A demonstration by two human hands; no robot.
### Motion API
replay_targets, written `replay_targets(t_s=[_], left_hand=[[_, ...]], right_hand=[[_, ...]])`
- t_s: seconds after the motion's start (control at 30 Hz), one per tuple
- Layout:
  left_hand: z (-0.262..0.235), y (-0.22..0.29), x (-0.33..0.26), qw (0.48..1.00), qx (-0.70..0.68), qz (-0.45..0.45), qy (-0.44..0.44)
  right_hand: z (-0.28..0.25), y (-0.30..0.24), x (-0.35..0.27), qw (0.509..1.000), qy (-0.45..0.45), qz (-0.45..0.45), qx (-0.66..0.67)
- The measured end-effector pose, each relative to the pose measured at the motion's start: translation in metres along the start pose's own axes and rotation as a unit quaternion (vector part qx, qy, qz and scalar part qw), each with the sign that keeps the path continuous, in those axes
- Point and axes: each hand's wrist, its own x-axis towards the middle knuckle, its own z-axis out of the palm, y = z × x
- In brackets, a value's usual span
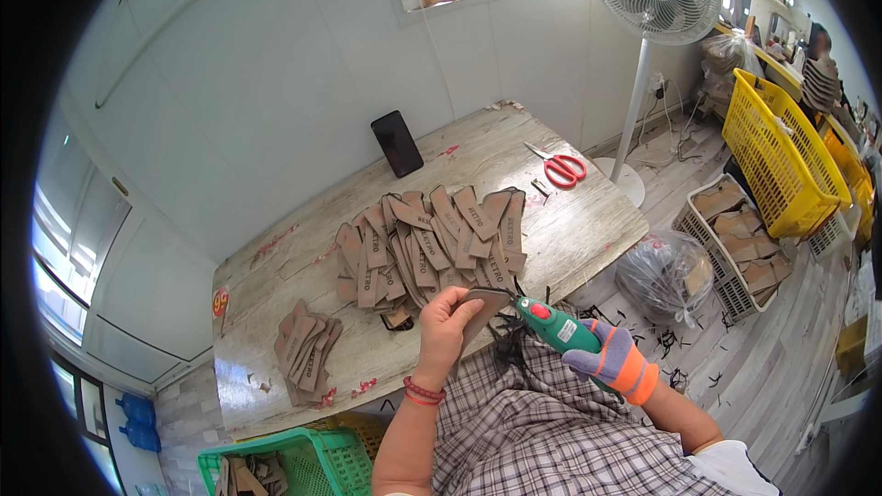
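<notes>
Brown leather piece [484, 305] — left hand [445, 323] | green cutter [554, 325] — right hand [602, 355]

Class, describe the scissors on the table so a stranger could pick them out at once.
Start at the wooden table and go to its far right corner, near the white fan's pole. The scissors lie flat there, alone. Their red handles set them apart from the brown pieces.

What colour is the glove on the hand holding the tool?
The glove on the right hand is purple-grey with bright orange bands, seen best in the head view.
</notes>
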Motion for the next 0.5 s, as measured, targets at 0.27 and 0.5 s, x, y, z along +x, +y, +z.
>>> replay_targets(t_s=[0.27,0.5], left_hand=[[-0.02,0.019,0.002,0.993,0.098,0.006,-0.06],[-0.022,0.043,0.003,0.968,0.228,0.035,-0.1]], right_hand=[[-0.001,-0.005,-0.002,0.999,-0.022,0.036,-0.03],[-0.001,-0.014,-0.004,0.996,-0.047,0.057,-0.042]])
